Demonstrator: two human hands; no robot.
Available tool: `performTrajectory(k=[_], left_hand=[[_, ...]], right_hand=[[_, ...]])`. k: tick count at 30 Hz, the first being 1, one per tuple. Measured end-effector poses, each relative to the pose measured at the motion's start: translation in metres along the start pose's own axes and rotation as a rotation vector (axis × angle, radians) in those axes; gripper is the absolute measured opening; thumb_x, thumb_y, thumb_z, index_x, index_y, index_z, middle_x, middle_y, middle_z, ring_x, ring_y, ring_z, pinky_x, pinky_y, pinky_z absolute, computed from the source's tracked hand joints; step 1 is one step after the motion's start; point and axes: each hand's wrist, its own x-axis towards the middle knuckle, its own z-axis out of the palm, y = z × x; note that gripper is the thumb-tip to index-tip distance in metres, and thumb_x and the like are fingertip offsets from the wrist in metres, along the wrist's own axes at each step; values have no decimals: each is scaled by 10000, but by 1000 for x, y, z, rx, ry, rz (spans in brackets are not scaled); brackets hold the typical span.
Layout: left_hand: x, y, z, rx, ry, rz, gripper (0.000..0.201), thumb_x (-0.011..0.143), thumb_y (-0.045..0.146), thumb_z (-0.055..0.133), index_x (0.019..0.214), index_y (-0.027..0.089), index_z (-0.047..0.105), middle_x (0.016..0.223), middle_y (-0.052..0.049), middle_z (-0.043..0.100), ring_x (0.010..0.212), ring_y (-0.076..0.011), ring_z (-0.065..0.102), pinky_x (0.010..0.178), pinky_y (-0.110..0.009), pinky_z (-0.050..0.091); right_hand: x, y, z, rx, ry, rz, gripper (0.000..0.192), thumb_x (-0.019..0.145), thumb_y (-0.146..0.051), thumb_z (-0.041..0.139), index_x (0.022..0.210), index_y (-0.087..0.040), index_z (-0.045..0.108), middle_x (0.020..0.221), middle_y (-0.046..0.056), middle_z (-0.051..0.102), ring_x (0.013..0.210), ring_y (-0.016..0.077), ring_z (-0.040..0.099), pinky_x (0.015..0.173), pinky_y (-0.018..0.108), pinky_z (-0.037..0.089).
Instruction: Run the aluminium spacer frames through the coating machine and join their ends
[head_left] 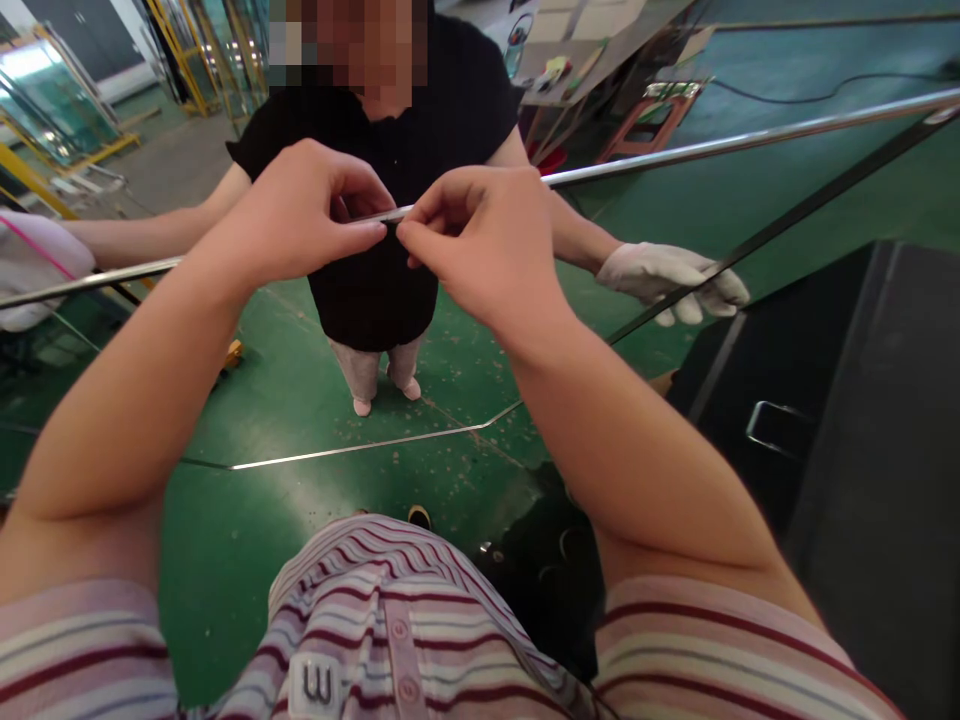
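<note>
A long, thin metal strip frame (pixel 735 140) spans the view, its upper bar running from the left edge to the far right. My left hand (pixel 315 205) pinches this bar near the middle, thumb below and fingers curled behind. Just to its right, my right hand (pixel 480 225) pinches the same bar between thumb and fingertips. A short shiny piece of the bar shows between both sets of fingertips. Dark side pieces of the frame slant down to a lower bar (pixel 360 443) above the floor.
A person in a black shirt (pixel 375 270) stands facing me. Their white-gloved hand (pixel 667 275) is at the frame's dark side piece; another glove (pixel 37 265) is at the left. A black cabinet (pixel 847 400) stands right. Glass racks (pixel 56 95) and a table (pixel 585 60) are behind.
</note>
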Motion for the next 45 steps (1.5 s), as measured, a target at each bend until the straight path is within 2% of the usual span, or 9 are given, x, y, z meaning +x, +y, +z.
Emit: performTrajectory(k=[6,10,17,22,27,31,35,39,45], left_hand=[[2,1,1,-23,28,-35,254,777,314,660,991,207,748,784,-37,677,875,-232,644,759,-321,463],[4,4,0,29,26,-58,226,780,285,665,972,188,730,784,-21,664,822,-198,615,781,-311,459],[2,5,-1,71,-13,-36,266,858,296,649,1065,131,675,891,-40,679,805,-146,544,837,-311,454],[7,3,0,46,-11,-2,514,828,239,650,1337,191,597,860,-8,673,738,-118,555,763,-292,440],[11,23,1,155,-2,-4,335,826,181,635,1136,226,755,748,21,626,664,-86,494,804,-316,444],[14,33,1,137,-37,-101,374,810,142,660,1172,196,737,909,9,699,857,-146,594,940,-396,450],[19,22,-4,123,-78,-26,416,807,110,628,1197,218,720,1010,22,713,1015,-220,644,994,-490,441],[23,12,-8,103,-123,23,407,814,179,628,1206,242,717,1004,24,718,984,-232,666,959,-516,462],[21,19,-2,140,-39,1,364,822,244,636,1169,205,736,899,-31,687,866,-192,625,918,-505,459]], right_hand=[[-12,0,0,10,6,49,267,910,-424,646,910,-164,709,790,11,651,955,250,690,904,460,552],[-25,2,-7,16,50,86,211,893,-370,691,1005,-193,709,847,14,660,984,248,675,941,480,550],[-18,13,-23,26,120,26,278,911,-447,639,851,-181,692,804,-16,681,838,169,683,808,351,545],[-8,2,-22,-4,202,106,135,853,-218,657,729,-163,668,684,-23,658,677,131,644,668,281,481],[-5,-5,-24,-67,283,121,80,728,-59,649,693,-124,681,668,18,658,637,138,591,602,260,377],[-3,-4,-28,-135,262,144,104,714,-38,621,723,-100,703,706,40,677,650,142,577,603,255,336],[-1,-5,-29,-206,246,169,120,735,-49,605,752,-101,711,765,60,709,671,156,584,619,268,330],[-1,-1,-27,-215,276,149,111,744,-59,616,754,-120,708,768,47,715,685,156,586,643,277,347],[1,4,-25,-217,291,130,114,751,-57,622,729,-126,710,783,52,727,671,157,556,669,298,356]])
